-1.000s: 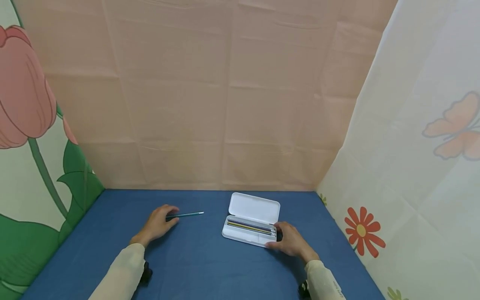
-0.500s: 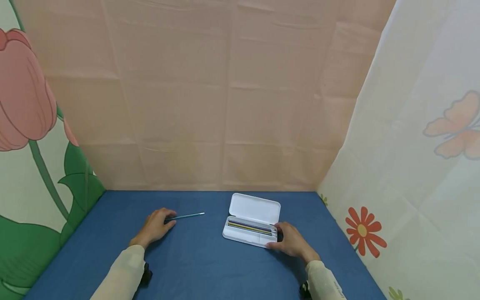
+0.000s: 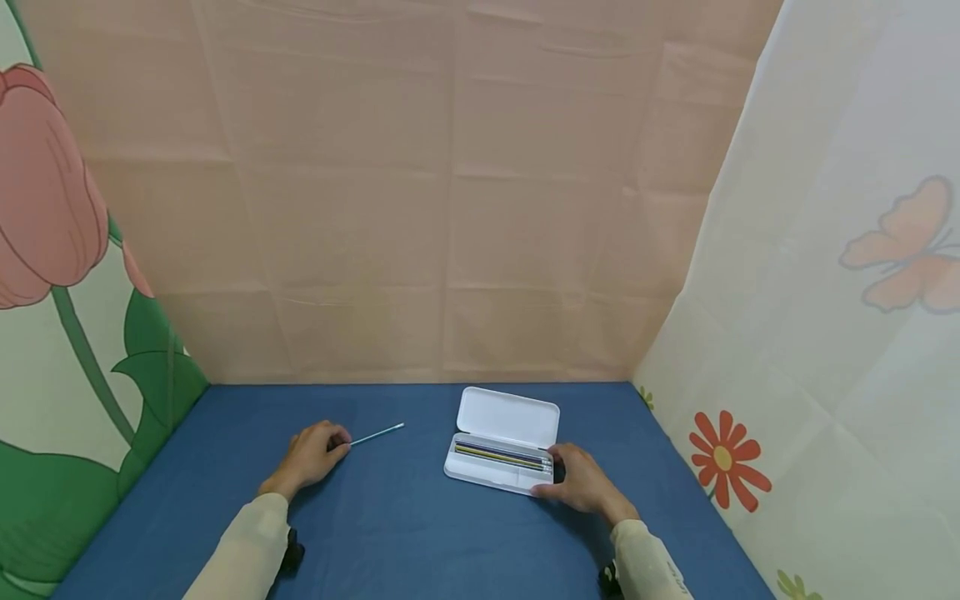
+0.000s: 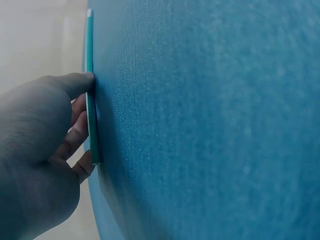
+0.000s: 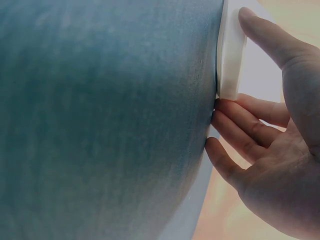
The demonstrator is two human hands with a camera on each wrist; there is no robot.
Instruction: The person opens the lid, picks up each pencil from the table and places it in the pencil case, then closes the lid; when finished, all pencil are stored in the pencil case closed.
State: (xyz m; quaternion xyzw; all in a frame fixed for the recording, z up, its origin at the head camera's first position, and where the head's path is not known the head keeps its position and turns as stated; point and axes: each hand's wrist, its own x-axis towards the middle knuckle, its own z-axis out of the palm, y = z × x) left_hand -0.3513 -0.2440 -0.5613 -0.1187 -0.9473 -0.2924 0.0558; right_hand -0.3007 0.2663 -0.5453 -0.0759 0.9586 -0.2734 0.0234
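On the left of the table, my left hand (image 3: pixel 307 457) pinches a slim green pencil (image 3: pixel 378 434) between thumb and fingers. In the left wrist view the green pencil (image 4: pixel 90 50) lies along the blue cloth, its pale end away from the palm. My right hand (image 3: pixel 588 483) grips the right end of a white pencil case (image 3: pixel 483 477), thumb at the front side and fingers at the end. The case's lid (image 3: pixel 508 417) is raised at the back. Several pencils (image 3: pixel 498 454) lie side by side inside. The right wrist view has the thumb on the white case wall (image 5: pixel 231 55).
A blue cloth (image 3: pixel 405 533) covers the table. Behind it rises a tan backdrop (image 3: pixel 450 208). A flower-printed sheet (image 3: pixel 787 350) hangs at the right, and a tulip-printed one (image 3: pixel 82 400) at the left.
My left hand has shifted slightly toward me, its fingers drawn closer together on the green pencil. The pencil now slants more steeply. My right hand and the case have stayed put.
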